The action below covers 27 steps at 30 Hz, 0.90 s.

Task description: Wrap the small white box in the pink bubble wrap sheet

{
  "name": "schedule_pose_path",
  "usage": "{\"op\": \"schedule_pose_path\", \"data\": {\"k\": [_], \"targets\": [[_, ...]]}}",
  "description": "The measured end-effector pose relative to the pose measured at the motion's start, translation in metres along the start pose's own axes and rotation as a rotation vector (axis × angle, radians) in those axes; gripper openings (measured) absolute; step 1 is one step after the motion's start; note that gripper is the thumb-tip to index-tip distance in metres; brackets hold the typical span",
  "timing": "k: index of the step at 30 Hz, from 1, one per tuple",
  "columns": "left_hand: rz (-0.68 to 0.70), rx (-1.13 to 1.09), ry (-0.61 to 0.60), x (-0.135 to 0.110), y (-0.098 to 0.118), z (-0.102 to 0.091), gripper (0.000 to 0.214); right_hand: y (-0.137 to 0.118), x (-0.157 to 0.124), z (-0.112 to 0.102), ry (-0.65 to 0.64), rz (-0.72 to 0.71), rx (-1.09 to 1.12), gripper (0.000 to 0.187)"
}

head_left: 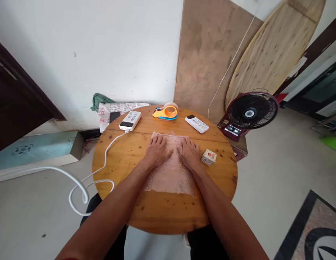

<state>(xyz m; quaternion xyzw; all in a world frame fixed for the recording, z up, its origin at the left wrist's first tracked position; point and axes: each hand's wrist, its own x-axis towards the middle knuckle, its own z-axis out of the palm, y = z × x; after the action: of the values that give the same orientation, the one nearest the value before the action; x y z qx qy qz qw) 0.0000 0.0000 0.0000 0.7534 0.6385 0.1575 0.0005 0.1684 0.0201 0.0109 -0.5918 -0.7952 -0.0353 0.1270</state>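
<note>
A sheet of pinkish bubble wrap lies flat on the round wooden table. My left hand rests on its upper left part, fingers stretched out and palm down. On the upper right part lies my right hand, also flat with the fingers apart. Neither hand grips anything. Just right of my right hand stands a small cardboard box with a red mark. Beyond the sheet is an orange and blue tape dispenser with a roll of tape.
A white power bank with a cable plugged in lies at the back left. Another white power bank is at the back right. Past the table's right edge stands a black fan; a wall rises behind.
</note>
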Motion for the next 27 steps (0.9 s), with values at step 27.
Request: {"op": "schedule_pose_path", "data": {"k": [27], "targets": [[0.124,-0.212,-0.083,-0.001,-0.009,-0.017,0.054,0.006,-0.001,0.003,-0.004,0.038,-0.008,0.043]]}}
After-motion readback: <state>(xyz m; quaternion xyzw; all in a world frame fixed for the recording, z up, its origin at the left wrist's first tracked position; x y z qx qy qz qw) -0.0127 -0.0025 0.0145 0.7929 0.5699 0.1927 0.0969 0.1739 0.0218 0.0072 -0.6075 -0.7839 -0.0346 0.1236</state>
